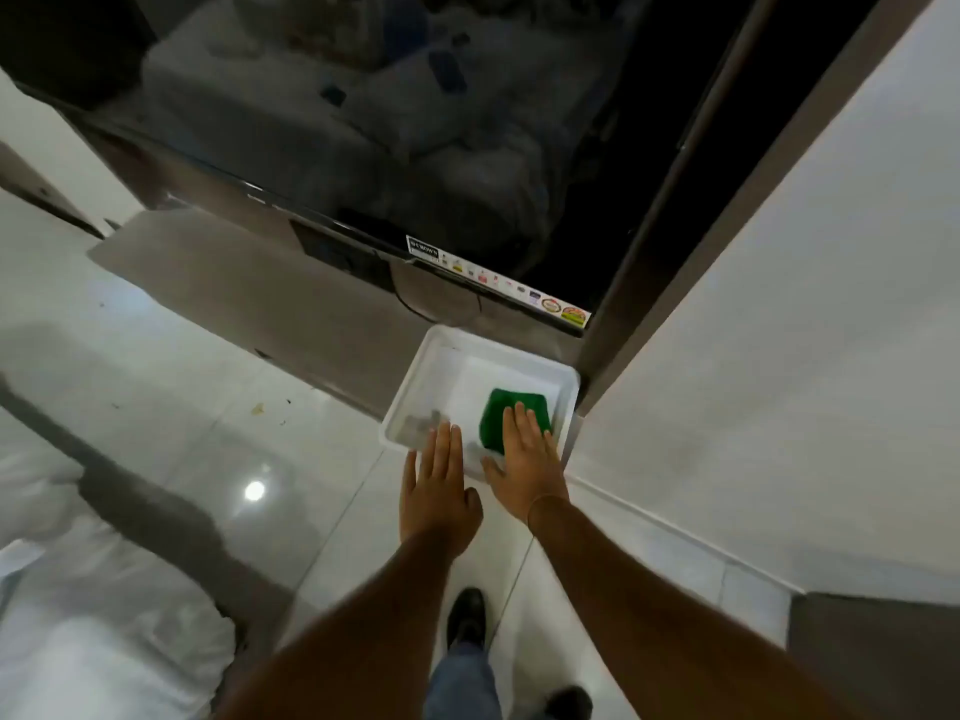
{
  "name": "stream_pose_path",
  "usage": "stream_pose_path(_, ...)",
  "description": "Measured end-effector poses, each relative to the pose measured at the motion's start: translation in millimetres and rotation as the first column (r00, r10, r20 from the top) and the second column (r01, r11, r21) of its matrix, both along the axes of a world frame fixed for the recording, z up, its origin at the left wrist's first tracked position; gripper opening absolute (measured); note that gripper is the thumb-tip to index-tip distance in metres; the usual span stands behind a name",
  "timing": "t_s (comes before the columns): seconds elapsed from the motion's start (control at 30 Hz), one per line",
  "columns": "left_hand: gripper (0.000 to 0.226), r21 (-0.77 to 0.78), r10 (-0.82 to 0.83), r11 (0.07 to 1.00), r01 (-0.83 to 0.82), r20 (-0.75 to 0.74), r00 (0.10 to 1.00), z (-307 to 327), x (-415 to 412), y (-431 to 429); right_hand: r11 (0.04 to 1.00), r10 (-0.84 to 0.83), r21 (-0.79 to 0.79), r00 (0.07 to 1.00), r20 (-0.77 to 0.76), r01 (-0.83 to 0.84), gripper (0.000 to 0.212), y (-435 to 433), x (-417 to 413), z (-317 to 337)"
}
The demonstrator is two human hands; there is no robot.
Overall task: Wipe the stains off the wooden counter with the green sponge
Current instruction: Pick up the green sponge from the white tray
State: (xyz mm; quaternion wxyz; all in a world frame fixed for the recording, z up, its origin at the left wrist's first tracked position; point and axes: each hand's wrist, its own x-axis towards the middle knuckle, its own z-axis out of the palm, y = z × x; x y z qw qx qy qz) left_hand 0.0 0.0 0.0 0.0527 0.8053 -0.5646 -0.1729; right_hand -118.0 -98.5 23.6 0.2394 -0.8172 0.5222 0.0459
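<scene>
Against the far wall, a large black flat television screen (415,122), glossy, with a dim room reflection on the glass and a strip of small colourful stickers (498,283) along its lower edge. Below the screen, a long grey-brown wooden counter (249,272), running from the left toward the right-hand corner. Underneath and in front, pale glossy floor tiles (171,423), with one bright round light reflection and a few small dark and yellowish specks near the counter's base. At right, a plain white wall (779,356), meeting the counter at the corner. At lower left, blurred white fabric (104,641), too soft to identify.

Resting at the right end of the counter, tight against the corner, a white rectangular plastic tray (415,387) with raised sides. Inside the tray, toward its right half, a green rectangular sponge (506,405), lying flat on the tray's floor. In the tray's left half, a faint greyish patch, too blurred to identify.

Reaching forward from the bottom edge, two bare forearms. Left hand (439,491), palm down, fingers extended and close together, released, grasping nothing, fingertips over the tray's near-left rim. Right hand (524,459), palm down, fingers also extended and loose, fingertips lying over the near edge of the green sponge; actual contact not certain, no closed grasp on it. Thin band at the right wrist.

Lowest in view, blue trouser leg (462,678) and dark shoes (467,613) on the tiles.
</scene>
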Motion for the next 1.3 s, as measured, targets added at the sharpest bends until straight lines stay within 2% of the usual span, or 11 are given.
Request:
stream_pose_path(0.17,0.086,0.084,-0.004,0.996,0.004,-0.006,1.0,-22.2,7.4,-8.6,0.992,-0.078,0.095,0.991,-0.108,0.088,0.107,-28.4,16.3,-24.9)
stream_pose_path(0.27,0.087,0.039,-0.003,0.999,0.003,-0.005,1.0,-33.1,8.3,-9.7,0.985,-0.061,0.15,0.983,-0.174,0.088,0.115,-35.6,23.9,-43.4)
stream_pose_path(0.4,0.086,0.027,-0.037,0.999,0.037,-0.008,0.999,-40.1,13.4,-4.9,0.993,-0.073,0.08,0.974,-0.214,0.092,0.111,-38.4,29.3,-54.3)
stream_pose_path(0.6,0.082,0.023,-0.029,0.999,0.03,-0.041,0.999,-40.4,16.0,-8.5,0.999,0.003,-0.048,0.946,-0.324,-0.02,0.087,-55.5,29.8,-57.0)
stream_pose_path(0.77,0.081,0.035,-0.065,0.997,0.065,-0.028,0.998,-31.8,14.0,-15.0,1.0,0.022,-0.013,0.97,-0.241,-0.026,0.081,-62.5,20.2,-46.8)
stream_pose_path(0.87,0.08,-0.014,-0.083,0.997,0.082,-0.063,0.995,-16.4,9.9,-25.8,0.989,-0.132,0.063,0.991,-0.018,0.133,0.081,-61.4,0.1,-17.8)
stream_pose_path(1.0,0.078,-0.147,-0.107,0.985,0.09,-0.114,0.988,26.1,-16.2,-58.6,0.961,-0.275,0.084,0.933,0.231,0.263,0.066,-46.1,-51.1,27.6)
stream_pose_path(1.07,0.076,-0.181,-0.177,0.971,0.155,-0.116,0.977,47.8,-41.1,-72.6,0.949,-0.313,0.034,0.92,0.236,0.315,0.064,-35.9,-88.5,46.1)
stream_pose_path(1.17,0.077,-0.189,-0.347,0.927,0.324,-0.104,0.932,65.9,-90.9,-87.5,0.945,-0.287,-0.107,0.942,0.173,0.308,0.071,-22.6,-152.6,63.5)
stream_pose_path(1.3,0.073,-0.228,-0.616,0.778,0.586,-0.094,0.782,69.8,-173.3,-99.2,0.859,-0.469,-0.175,0.876,0.109,0.482,0.07,5.7,-245.6,79.5)
